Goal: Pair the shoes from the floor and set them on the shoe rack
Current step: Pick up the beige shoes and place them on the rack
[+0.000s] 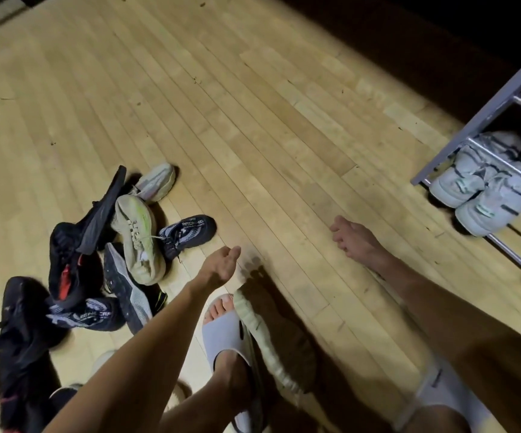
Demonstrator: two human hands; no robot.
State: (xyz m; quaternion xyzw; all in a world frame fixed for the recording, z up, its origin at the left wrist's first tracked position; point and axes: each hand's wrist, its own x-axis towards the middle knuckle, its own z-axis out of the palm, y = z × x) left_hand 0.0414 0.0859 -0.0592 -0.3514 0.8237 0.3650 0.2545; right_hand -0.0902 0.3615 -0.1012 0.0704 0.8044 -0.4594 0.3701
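Pale wood-plank floor [253, 120], dim room, dark beyond the far edge. Landmark: the heap of shoes [96, 245] lying loose on the boards.

Within the heap: a cream trainer [137, 242] on its side, laces trailing; a black-and-white patterned shoe [187, 232] touching its toe side; a second pale trainer [156, 179] at the heap's far edge; several black shoes [68, 264] stacked toward the near side, one with a red lining showing. No pairs are sorted out yet in the heap.

Shoe rack [478, 120], grey frame with metal rails, stands well apart from the heap, across the bare boards. A pair of pale grey trainers [471, 192] already sits on its bottom rails.

Left hand [221, 264] hangs just beside the heap, near the cream trainer, fingers [234, 250] loosely extended, holding nothing. Right hand [353, 239] is between heap and rack, fingers loosely curled, nothing in them.

A pale shoe [271, 335] lies sole-up beside the person's foot in a grey slide sandal [225, 335].

Handling judgement: the trainers look light, with soft uppers and firmer foam soles. Likely best taken at the heel collar or pinched through the opening; loose laces may snag neighbours when lifted.
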